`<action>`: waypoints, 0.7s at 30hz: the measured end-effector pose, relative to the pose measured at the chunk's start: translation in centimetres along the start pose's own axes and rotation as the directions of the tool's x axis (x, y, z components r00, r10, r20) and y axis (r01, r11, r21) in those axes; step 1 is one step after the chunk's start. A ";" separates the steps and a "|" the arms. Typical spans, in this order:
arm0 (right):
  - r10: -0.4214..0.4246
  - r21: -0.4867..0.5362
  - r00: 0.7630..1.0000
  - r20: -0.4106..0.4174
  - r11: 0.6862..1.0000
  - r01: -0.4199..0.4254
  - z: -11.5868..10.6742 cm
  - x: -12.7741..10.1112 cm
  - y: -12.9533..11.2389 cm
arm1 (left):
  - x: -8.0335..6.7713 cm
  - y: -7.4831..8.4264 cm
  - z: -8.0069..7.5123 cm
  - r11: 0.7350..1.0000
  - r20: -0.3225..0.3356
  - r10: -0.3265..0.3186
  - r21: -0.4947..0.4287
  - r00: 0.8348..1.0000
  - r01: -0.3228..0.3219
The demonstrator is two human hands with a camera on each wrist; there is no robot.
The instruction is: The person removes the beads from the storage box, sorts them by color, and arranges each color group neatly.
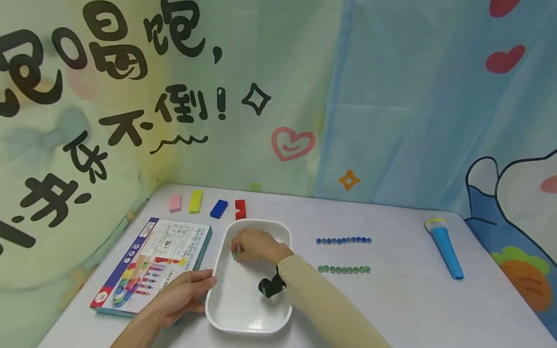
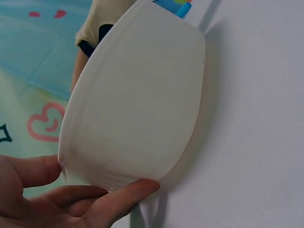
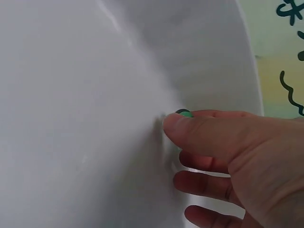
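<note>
A white tray [image 1: 239,309] stands on the table in the head view. My left hand [image 1: 184,292] holds its left side, thumb at the rim and fingers against the outer wall. In the left wrist view the tray's outer wall [image 2: 137,95] looks tilted. My right hand [image 1: 256,245] is inside the tray near the far left corner. Between thumb and index finger it pinches a small round green bead [image 3: 185,113], mostly hidden by the thumb; the other fingers are loosely bent. No other beads show in the tray.
To the right lie a row of blue beads [image 1: 344,240] and a row of green beads [image 1: 344,270]. A blue flashlight [image 1: 447,251] lies farther right. A printed box [image 1: 174,241] is at the left. Behind are pink [image 1: 175,203], yellow [image 1: 196,201], blue [image 1: 219,209] and red blocks [image 1: 241,210].
</note>
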State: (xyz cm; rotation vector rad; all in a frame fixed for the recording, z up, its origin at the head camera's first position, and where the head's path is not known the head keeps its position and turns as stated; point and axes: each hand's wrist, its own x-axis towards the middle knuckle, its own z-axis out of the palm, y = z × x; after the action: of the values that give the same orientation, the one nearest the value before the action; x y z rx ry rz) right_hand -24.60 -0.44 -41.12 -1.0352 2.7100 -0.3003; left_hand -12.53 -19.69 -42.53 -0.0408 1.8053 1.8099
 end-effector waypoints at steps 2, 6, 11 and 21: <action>0.010 0.029 1.000 0.003 1.000 -0.010 -0.4 -0.1 0.0 | 0.0 0.0 0.0 1.000 0.005 0.008 -0.002 1.000 -0.008; -0.014 0.073 1.000 0.000 0.997 0.014 -1.7 -0.8 0.3 | 0.0 0.1 0.0 1.000 0.003 0.011 0.002 1.000 -0.011; -0.044 0.096 0.998 -0.050 0.994 0.048 -4.2 -3.2 1.8 | 0.0 0.1 0.1 1.000 -0.019 -0.009 0.014 1.000 0.010; -0.044 0.149 0.975 -0.219 0.986 0.077 -6.4 -12.9 11.2 | 0.0 0.1 0.1 0.999 -0.043 -0.042 0.022 0.998 0.043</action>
State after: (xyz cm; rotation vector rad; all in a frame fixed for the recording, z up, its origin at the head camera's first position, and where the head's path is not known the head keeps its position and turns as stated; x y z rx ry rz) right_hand -24.11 17.13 -36.25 -1.0986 2.7888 -0.6611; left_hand -12.48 -19.56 -42.46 -0.1087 1.8414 1.7710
